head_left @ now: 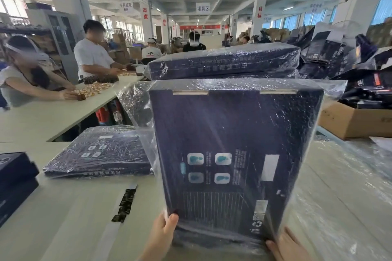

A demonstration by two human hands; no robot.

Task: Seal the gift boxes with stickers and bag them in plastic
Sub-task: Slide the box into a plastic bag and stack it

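left hand [163,233], gift box [233,144] in bag [135,101]

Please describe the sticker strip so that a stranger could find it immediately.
Start at the pale table, left of the upright bagged box. Near the flat bagged box lies the sticker strip: unlike its neighbours, a narrow white ribbon carrying small black stickers.
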